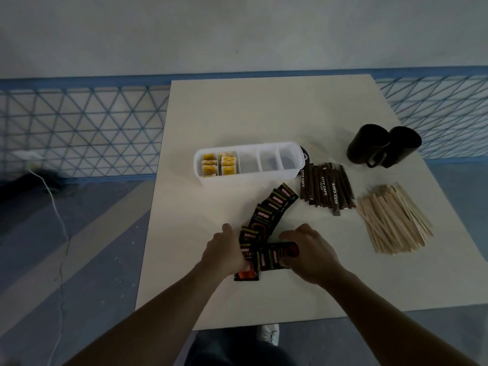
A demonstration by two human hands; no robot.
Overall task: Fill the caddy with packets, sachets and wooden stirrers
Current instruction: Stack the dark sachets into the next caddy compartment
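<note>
A pale table (264, 109) before a blue mesh fence (79, 128): black sachets (262, 220) held between both hands.

The nearest sachets are pinched from either side by the left hand (227, 252) and the right hand (309, 252), fingers curled over them; the rest are fanned diagonally away toward the caddy (249, 178). The caddy is set straight ahead, well apart, its long axis left to right. Yellow packets (219, 163) fill its two left compartments, so the three bare ones are judged nearer the right hand.
</note>
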